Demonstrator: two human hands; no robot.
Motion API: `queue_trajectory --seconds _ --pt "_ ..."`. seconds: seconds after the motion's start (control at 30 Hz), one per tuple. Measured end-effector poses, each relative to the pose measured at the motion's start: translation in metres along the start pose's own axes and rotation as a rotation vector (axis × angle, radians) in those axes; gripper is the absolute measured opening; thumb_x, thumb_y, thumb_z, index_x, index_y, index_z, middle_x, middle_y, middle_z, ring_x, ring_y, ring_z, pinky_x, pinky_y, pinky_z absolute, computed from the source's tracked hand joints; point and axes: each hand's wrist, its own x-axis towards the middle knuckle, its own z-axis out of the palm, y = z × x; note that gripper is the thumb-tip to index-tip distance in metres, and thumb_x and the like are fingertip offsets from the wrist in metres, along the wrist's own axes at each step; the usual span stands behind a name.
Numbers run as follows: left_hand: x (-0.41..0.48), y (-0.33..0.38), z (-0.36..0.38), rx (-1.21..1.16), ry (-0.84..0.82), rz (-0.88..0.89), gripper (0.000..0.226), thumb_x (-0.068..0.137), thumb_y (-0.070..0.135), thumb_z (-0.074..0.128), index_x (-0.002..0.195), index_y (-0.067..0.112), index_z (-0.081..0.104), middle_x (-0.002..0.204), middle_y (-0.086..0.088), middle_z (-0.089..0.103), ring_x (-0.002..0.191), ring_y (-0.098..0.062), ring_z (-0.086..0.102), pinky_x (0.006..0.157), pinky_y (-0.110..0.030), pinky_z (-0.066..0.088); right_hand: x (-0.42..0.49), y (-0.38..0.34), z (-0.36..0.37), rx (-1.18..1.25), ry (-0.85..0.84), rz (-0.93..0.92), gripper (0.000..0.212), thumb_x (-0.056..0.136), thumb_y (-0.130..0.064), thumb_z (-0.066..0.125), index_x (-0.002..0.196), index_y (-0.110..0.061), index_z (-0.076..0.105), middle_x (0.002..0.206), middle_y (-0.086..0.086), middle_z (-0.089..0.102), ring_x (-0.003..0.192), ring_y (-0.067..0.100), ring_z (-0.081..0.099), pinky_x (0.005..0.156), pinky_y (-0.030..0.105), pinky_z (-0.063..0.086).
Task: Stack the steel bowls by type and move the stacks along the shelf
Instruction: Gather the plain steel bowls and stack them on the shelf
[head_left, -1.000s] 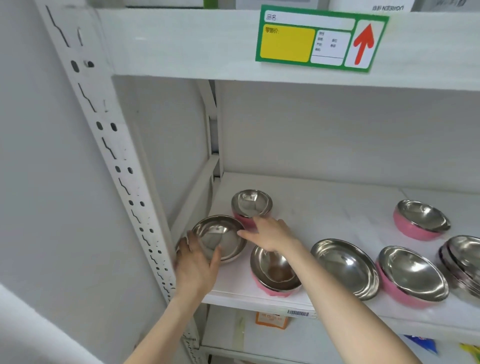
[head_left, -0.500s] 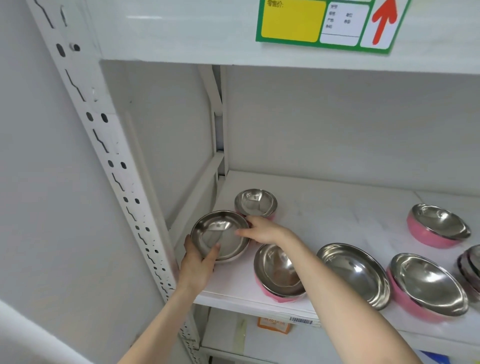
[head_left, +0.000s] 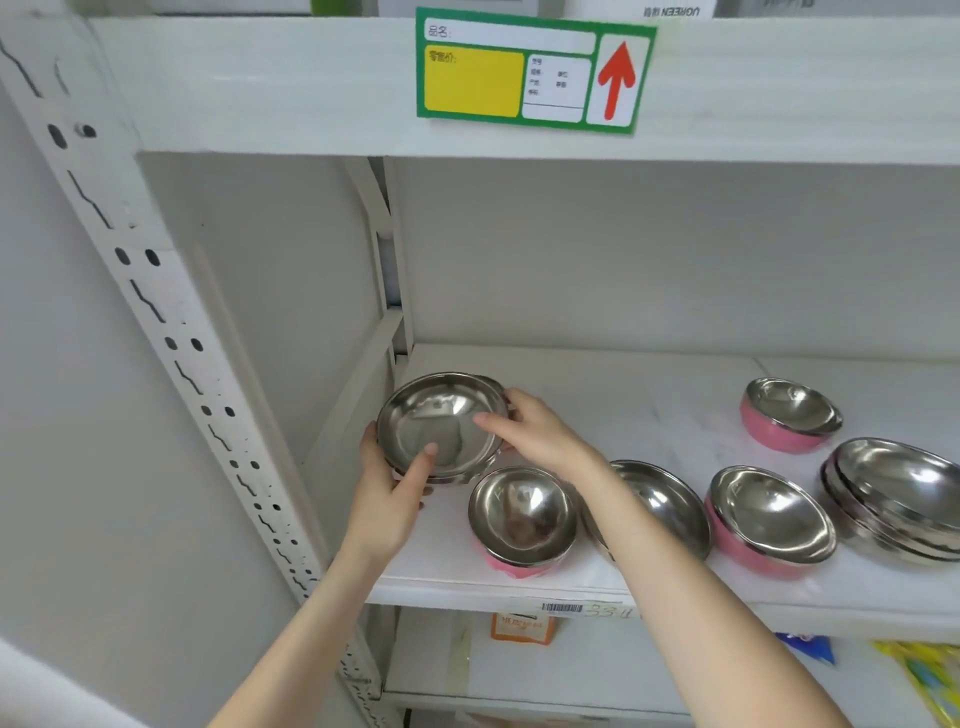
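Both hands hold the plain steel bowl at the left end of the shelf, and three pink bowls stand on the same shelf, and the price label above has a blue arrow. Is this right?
Not quite: the head view shows the arrow on the price label is red. The rest holds: left hand and right hand hold the plain steel bowl.

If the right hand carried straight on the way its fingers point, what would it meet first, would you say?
The right hand points left, fingers already on the rim of the plain steel bowl that the left hand holds. Past the bowl, probably the shelf's side brace, though depth is unclear.
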Motion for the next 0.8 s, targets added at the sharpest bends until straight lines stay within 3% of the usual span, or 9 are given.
queue_trajectory --seconds 0.13,0.3,0.43,0.6,0.73,0.8 --pt "-0.013 0.019 0.011 0.012 -0.107 0.049 0.067 0.089 0.044 0.063 0.143 0.033 0.025 0.105 0.01 0.066 0.075 -0.009 0.07 0.064 -0.023 0.053 -0.035 0.001 -0.02 0.028 0.124 0.009 0.059 0.066 -0.064 0.067 0.111 -0.026 0.06 0.1 -0.004 0.07 0.088 0.011 0.07 0.084 0.039 0.058" --pt "-0.032 0.039 0.037 -0.023 -0.242 0.098 0.069 0.088 0.042 0.067 0.142 0.039 0.023 0.116 0.008 0.064 0.094 -0.014 0.068 0.079 -0.031 0.055 -0.082 0.009 -0.052 0.044 0.227 0.023 0.06 0.064 -0.061 0.069 0.112 -0.027 0.061 0.103 -0.003 0.07 0.098 0.016 0.066 0.09 0.041 0.053" --pt "-0.048 0.053 0.073 -0.042 -0.31 0.09 0.079 0.083 0.046 0.069 0.145 0.04 0.021 0.105 0.006 0.069 0.083 -0.005 0.069 0.067 -0.022 0.055 -0.119 0.018 -0.087 0.029 0.272 0.039 0.055 0.067 -0.06 0.069 0.111 -0.028 0.06 0.102 -0.001 0.071 0.096 0.019 0.068 0.085 0.041 0.056" --pt "-0.069 0.071 0.134 -0.047 -0.355 0.1 0.073 0.076 0.059 0.066 0.136 0.044 0.028 0.107 0.011 0.067 0.092 -0.021 0.069 0.083 -0.04 0.056 -0.16 0.034 -0.145 -0.038 0.335 0.043 0.05 0.074 -0.056 0.067 0.114 -0.028 0.059 0.11 -0.008 0.069 0.103 0.01 0.064 0.095 0.039 0.05" --pt "-0.09 0.084 0.191 -0.089 -0.357 0.071 0.079 0.07 0.064 0.065 0.137 0.039 0.032 0.109 0.012 0.066 0.083 -0.008 0.07 0.069 -0.028 0.055 -0.19 0.047 -0.197 -0.13 0.334 0.069 0.057 0.069 -0.065 0.061 0.115 -0.032 0.054 0.111 -0.02 0.062 0.101 0.0 0.058 0.092 0.033 0.047" --pt "-0.099 0.091 0.22 -0.103 -0.355 0.06 0.074 0.075 0.059 0.066 0.137 0.037 0.033 0.111 0.011 0.066 0.09 -0.011 0.069 0.077 -0.03 0.054 -0.204 0.054 -0.223 -0.147 0.342 0.067 0.067 0.068 -0.065 0.061 0.122 -0.027 0.055 0.122 -0.01 0.063 0.11 0.008 0.058 0.097 0.036 0.046"
